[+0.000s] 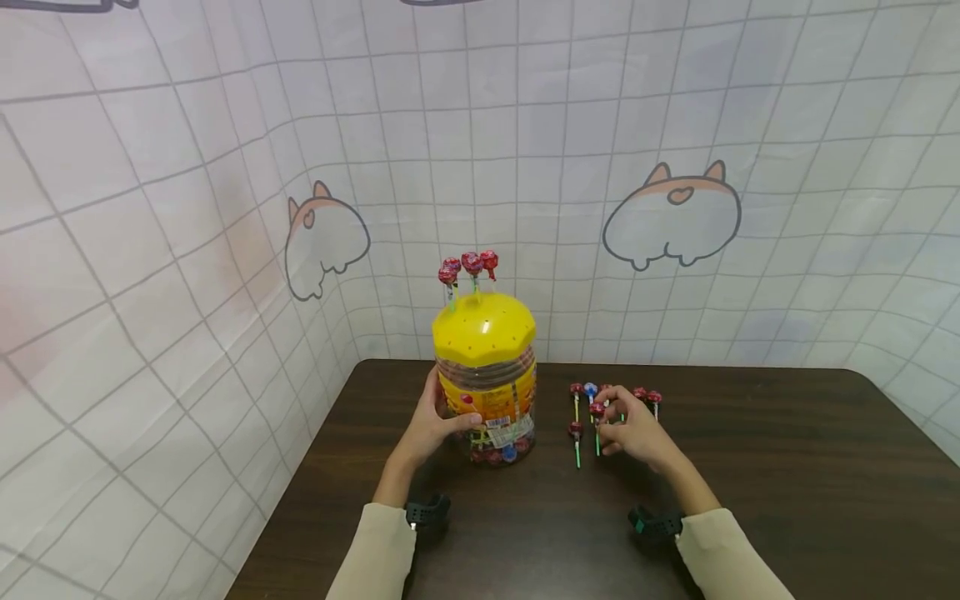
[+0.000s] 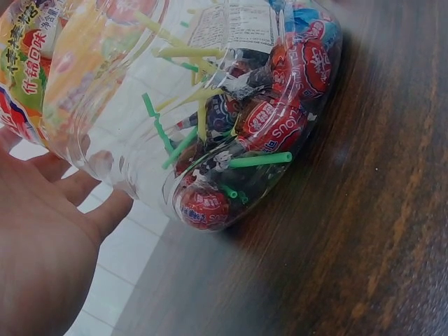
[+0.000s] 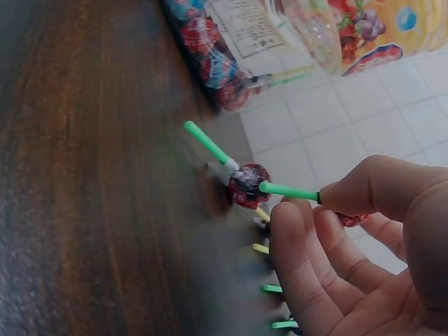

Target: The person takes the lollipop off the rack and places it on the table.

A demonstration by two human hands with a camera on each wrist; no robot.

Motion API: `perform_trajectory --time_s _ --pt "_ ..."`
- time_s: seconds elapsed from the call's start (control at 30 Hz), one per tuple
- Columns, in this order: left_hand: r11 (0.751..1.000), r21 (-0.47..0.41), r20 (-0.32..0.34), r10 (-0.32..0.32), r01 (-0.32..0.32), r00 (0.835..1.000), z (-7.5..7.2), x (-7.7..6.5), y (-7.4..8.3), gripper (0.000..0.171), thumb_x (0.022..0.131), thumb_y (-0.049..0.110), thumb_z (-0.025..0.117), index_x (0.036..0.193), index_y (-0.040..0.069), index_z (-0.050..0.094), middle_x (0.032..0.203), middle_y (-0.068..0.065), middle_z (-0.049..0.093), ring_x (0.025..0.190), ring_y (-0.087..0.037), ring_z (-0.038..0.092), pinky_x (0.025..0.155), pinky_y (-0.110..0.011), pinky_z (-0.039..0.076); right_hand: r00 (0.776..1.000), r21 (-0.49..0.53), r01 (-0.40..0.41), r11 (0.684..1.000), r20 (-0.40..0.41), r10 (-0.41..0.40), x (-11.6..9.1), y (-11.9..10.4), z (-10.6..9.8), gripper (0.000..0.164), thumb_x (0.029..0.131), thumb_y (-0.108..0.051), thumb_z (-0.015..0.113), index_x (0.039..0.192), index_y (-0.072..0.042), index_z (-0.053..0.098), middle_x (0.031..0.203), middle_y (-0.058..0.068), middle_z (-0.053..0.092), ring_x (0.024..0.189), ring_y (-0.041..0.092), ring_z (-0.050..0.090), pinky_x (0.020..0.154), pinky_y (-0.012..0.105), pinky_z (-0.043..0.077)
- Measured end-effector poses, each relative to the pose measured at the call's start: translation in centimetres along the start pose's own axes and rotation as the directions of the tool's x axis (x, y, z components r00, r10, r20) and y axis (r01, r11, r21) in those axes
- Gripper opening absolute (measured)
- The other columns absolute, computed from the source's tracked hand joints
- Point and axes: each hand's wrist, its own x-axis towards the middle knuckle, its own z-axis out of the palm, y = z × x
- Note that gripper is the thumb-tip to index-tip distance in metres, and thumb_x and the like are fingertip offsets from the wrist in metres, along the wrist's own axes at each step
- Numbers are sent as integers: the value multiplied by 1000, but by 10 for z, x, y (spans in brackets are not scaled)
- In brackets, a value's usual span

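Observation:
A clear candy jar [image 1: 489, 398] with a yellow scalloped lid [image 1: 483, 331] stands on the table in the head view. My left hand [image 1: 433, 427] holds it from the left side, thumb across the front label. Wrapped lollipops [image 2: 203, 207] with green and yellow sticks lie inside at the bottom. Several red lollipops [image 1: 472, 263] stand upright in the lid, heads up. To the right of the jar, my right hand [image 1: 636, 432] pinches a red lollipop with a green stick [image 3: 290, 192] between thumb and fingers. Its head is partly hidden behind them in the right wrist view.
Loose lollipops lie in rows on the dark wooden table [image 1: 780, 467] around the right hand, among them a red one [image 1: 576, 430] and a blue one [image 1: 590, 390]. Behind the table hangs a white grid-patterned cloth [image 1: 540, 167]. Each wrist wears a black band.

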Motion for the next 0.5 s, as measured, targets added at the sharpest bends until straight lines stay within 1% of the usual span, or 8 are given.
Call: perform_trajectory --time_s 0.27,0.5 --pt "1000 -3 -4 -5 5 1000 1 1 0 99 87 23 83 160 34 17 153 -4 44 138 -26 48 118 -55 40 999 -34 -33 999 11 34 -1 3 2 45 91 6 61 133 0 45 97 14 54 75 25 65 64 43 63" --pt "1000 -4 1 4 -4 1000 0 1 -1 97 87 21 82 159 35 18 152 -3 45 138 -27 49 120 -55 38 998 -53 -54 997 17 55 -1 6 6 41 93 6 61 130 -1 46 98 15 54 77 25 66 64 42 63"
